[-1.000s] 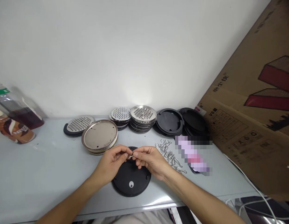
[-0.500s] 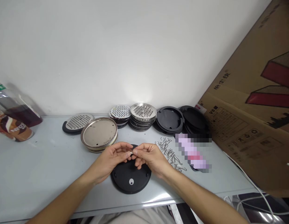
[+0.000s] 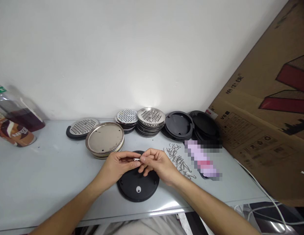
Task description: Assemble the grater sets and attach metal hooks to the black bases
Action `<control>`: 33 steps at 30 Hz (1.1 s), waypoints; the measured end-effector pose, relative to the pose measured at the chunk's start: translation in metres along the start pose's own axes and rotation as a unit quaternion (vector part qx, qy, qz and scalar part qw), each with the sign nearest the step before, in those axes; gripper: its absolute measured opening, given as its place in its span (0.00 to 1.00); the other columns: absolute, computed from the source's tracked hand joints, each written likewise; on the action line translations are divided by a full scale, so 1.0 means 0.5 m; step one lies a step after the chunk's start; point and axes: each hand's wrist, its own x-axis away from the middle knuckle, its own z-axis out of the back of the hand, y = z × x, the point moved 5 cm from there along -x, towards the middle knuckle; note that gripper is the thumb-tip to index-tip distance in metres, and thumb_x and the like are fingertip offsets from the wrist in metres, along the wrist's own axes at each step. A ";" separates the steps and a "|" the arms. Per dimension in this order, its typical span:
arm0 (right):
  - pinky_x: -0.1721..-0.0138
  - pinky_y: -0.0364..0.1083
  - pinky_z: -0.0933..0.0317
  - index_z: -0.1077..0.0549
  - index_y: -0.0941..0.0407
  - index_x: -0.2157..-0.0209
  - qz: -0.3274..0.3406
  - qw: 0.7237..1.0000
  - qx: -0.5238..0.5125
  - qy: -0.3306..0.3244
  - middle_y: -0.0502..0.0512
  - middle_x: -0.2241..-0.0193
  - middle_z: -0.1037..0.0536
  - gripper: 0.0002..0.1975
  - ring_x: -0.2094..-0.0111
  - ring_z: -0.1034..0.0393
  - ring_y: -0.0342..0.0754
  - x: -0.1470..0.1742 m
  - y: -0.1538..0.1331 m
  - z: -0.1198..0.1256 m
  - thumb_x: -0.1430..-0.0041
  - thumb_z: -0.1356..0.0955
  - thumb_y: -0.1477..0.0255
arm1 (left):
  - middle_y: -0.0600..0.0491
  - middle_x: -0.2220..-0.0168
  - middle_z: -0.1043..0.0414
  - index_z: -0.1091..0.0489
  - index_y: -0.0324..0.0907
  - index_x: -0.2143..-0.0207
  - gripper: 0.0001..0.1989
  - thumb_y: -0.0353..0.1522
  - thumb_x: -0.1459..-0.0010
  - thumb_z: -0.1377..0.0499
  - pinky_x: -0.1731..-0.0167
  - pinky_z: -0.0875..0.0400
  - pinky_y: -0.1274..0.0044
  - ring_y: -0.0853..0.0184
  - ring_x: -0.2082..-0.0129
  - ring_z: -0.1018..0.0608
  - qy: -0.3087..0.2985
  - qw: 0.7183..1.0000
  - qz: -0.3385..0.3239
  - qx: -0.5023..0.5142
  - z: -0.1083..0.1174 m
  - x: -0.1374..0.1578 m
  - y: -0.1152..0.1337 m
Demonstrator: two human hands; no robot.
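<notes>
Between my two hands is a small silver metal piece (image 3: 136, 159), too small to name. My left hand (image 3: 119, 165) is closed in a pinch on its left end. Thumb and finger of my right hand (image 3: 159, 164) close on its right end, the other fingers curled below. Under both hands a round black disc (image 3: 139, 182) lies on the table, with a pale hole near its front edge; my hands cover its far part. Just right of my right hand lie several loose silver hooks with ring ends (image 3: 179, 161).
Along the wall stand a stack of plain metal discs (image 3: 104, 137), perforated discs (image 3: 126, 116), grater discs (image 3: 151, 117) and black rings (image 3: 178, 125). A grater disc in a black holder (image 3: 83, 127) lies left. Bottles (image 3: 18, 133) stand far left, a cardboard box (image 3: 260, 130) right.
My left fingers have straightened a little, and more of the silver piece shows between my hands. The hands stay in almost the same place above the black disc.
</notes>
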 end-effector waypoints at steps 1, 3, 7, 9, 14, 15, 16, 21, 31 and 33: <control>0.76 0.40 0.31 0.27 0.60 0.68 0.006 1.000 0.012 -0.004 0.53 0.77 0.21 0.19 0.75 0.24 0.45 0.001 -0.001 -0.002 0.52 0.23 0.60 | 0.50 0.65 0.18 0.21 0.40 0.61 0.14 0.34 0.51 0.30 0.58 0.24 0.73 0.62 0.64 0.18 0.000 1.000 0.000 -0.003 0.000 0.000 -0.001; 0.76 0.41 0.31 0.27 0.60 0.67 0.015 0.999 0.026 -0.012 0.53 0.77 0.21 0.19 0.74 0.24 0.45 0.001 -0.002 -0.004 0.50 0.24 0.60 | 0.50 0.66 0.18 0.21 0.40 0.61 0.14 0.34 0.52 0.30 0.59 0.23 0.73 0.63 0.66 0.18 0.008 1.000 -0.002 -0.007 0.002 0.001 -0.002; 0.74 0.41 0.32 0.26 0.60 0.68 0.038 0.999 0.037 0.005 0.53 0.76 0.21 0.17 0.77 0.27 0.42 -0.001 -0.009 0.004 0.51 0.23 0.62 | 0.50 0.66 0.18 0.21 0.40 0.62 0.13 0.33 0.52 0.30 0.59 0.23 0.73 0.63 0.65 0.18 0.018 1.000 -0.013 0.010 0.004 0.000 0.000; 0.72 0.41 0.32 0.26 0.60 0.69 0.040 0.999 0.020 0.010 0.53 0.76 0.20 0.17 0.76 0.26 0.43 -0.003 -0.012 0.009 0.52 0.23 0.62 | 0.50 0.65 0.19 0.21 0.41 0.62 0.12 0.33 0.51 0.30 0.58 0.24 0.73 0.64 0.64 0.18 0.009 1.000 -0.011 0.027 0.004 0.000 0.001; 0.71 0.42 0.31 0.24 0.61 0.66 -0.031 0.997 -0.067 -0.012 0.55 0.74 0.20 0.20 0.74 0.24 0.44 -0.004 -0.005 0.006 0.58 0.20 0.66 | 0.51 0.64 0.19 0.21 0.42 0.61 0.11 0.33 0.48 0.31 0.57 0.26 0.76 0.66 0.62 0.19 -0.029 0.998 0.002 0.063 0.003 0.003 0.002; 0.71 0.42 0.31 0.24 0.61 0.66 -0.042 0.996 -0.074 -0.013 0.54 0.75 0.20 0.20 0.74 0.24 0.44 -0.004 -0.003 0.005 0.59 0.20 0.66 | 0.51 0.64 0.19 0.21 0.42 0.61 0.10 0.33 0.48 0.31 0.57 0.26 0.76 0.66 0.62 0.19 -0.036 0.997 -0.004 0.062 0.001 0.004 0.005; 0.71 0.41 0.32 0.23 0.61 0.67 -0.050 0.996 -0.075 -0.011 0.54 0.76 0.20 0.20 0.75 0.25 0.44 -0.004 -0.001 0.006 0.60 0.19 0.67 | 0.52 0.63 0.19 0.21 0.43 0.61 0.10 0.33 0.47 0.31 0.57 0.26 0.76 0.66 0.62 0.19 -0.041 0.998 -0.013 0.056 -0.001 0.004 0.007; 0.74 0.42 0.34 0.20 0.60 0.70 -0.036 0.999 0.013 0.008 0.50 0.80 0.24 0.18 0.79 0.30 0.41 -0.005 0.006 0.013 0.61 0.20 0.65 | 0.51 0.65 0.21 0.20 0.43 0.62 0.10 0.34 0.49 0.31 0.59 0.25 0.75 0.65 0.64 0.20 -0.011 0.999 -0.046 0.014 0.003 0.004 0.013; 0.62 0.46 0.36 0.21 0.50 0.53 0.232 0.897 0.374 0.050 0.55 0.67 0.25 0.12 0.65 0.29 0.48 0.034 -0.045 -0.017 0.36 0.33 0.69 | 0.54 0.70 0.23 0.20 0.43 0.62 0.12 0.36 0.50 0.31 0.68 0.28 0.79 0.69 0.71 0.24 0.036 0.998 -0.044 -0.023 0.012 0.001 0.007; 0.60 0.47 0.37 0.22 0.51 0.51 0.243 0.885 0.397 0.027 0.56 0.66 0.26 0.14 0.63 0.30 0.48 0.037 -0.046 -0.023 0.34 0.36 0.71 | 0.53 0.68 0.23 0.20 0.44 0.62 0.10 0.35 0.48 0.32 0.66 0.28 0.77 0.67 0.69 0.24 0.047 0.991 -0.092 -0.084 0.010 0.003 0.014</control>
